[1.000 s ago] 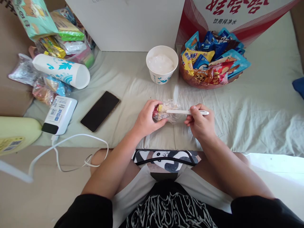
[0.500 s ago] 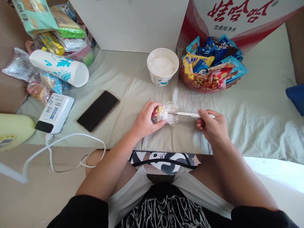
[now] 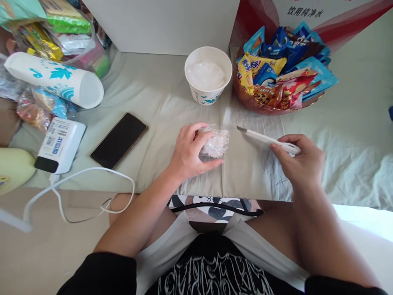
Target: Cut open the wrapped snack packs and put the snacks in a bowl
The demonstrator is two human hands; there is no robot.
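Note:
My left hand (image 3: pixel 193 149) is curled round a small bundle in clear bubble wrap (image 3: pixel 215 142), thumb and fingers at its sides. A bit of red shows at the bundle's far left edge; the rest of its content is hidden. To the right, my right hand (image 3: pixel 302 159) grips a slim white utility knife (image 3: pixel 267 138) by its handle. The short grey blade points left, a little apart from the wrap. Beyond the bundle stands a white paper cup (image 3: pixel 208 92) with blue print, holding something white and filmy.
A brown bowl (image 3: pixel 270 107) of wrapped snacks stands at the back right, before a cardboard box (image 3: pixel 166 24). On the left lie a phone (image 3: pixel 119 140), a white power bank (image 3: pixel 63 141) with a cable, a sleeve of paper cups (image 3: pixel 55 80) and snack bags.
The knife has come out of the bubble wrap and moved right with my right hand. My left hand's fingers have shifted over the bundle. The view has tilted down slightly.

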